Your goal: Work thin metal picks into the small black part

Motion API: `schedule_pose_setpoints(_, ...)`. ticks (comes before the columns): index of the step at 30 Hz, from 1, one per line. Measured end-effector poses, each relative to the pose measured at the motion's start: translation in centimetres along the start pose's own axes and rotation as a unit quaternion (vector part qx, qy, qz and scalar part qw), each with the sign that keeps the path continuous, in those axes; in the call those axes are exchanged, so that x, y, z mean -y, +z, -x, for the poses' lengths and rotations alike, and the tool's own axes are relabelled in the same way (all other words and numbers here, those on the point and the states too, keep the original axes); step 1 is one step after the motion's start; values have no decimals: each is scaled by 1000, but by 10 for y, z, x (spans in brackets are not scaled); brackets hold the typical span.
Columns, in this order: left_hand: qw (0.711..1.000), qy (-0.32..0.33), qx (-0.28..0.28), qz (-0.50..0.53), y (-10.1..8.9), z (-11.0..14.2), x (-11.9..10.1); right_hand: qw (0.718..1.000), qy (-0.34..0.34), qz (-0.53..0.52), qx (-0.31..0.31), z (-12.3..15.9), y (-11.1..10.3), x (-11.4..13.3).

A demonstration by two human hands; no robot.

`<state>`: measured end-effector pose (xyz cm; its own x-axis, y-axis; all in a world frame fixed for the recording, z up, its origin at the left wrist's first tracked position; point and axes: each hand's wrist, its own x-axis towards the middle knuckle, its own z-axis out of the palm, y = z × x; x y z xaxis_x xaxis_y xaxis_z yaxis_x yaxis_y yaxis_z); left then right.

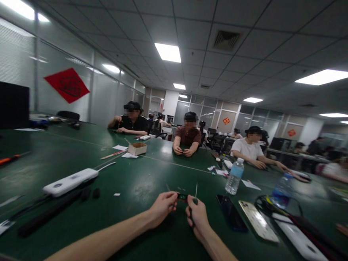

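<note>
Both my forearms reach out over a dark green table (147, 176). My left hand (163, 207) is closed, its fingertips pinching one end of a small dark part (182, 196). My right hand (197, 215) is closed too; it touches the other end of that part and grips a thin tool (196, 191) whose metal tip points straight up. The two hands almost meet over the table.
A white power strip (69, 181) lies to the left, with an orange-handled tool (6, 159) beyond it. Two phones (232, 212) (258, 220), two water bottles (234, 176) (281, 189) and another white strip (301, 242) are at right. A small cardboard box (138, 148) sits farther off. Several people sit across the table.
</note>
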<state>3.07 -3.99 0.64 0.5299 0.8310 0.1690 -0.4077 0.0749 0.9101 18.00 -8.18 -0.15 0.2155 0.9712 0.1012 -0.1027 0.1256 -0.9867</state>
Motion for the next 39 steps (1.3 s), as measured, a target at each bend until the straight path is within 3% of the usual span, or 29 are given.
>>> schedule_pose_setpoints(6,999,46,-4,-25,-1,-5,7,999,-26,19,-24,0,0,-1)
schedule_pose_setpoints(23,997,56,3,-57,-3,-4,2,997,-39,45,-40,10,3,16)
schedule_pose_setpoints(29,995,66,4,-70,-6,-4,4,997,-48,63,6,9,-3,14)
schedule_pose_setpoints(39,988,56,-11,-146,-11,-2,-1,996,-5,54,71,6,-9,14)
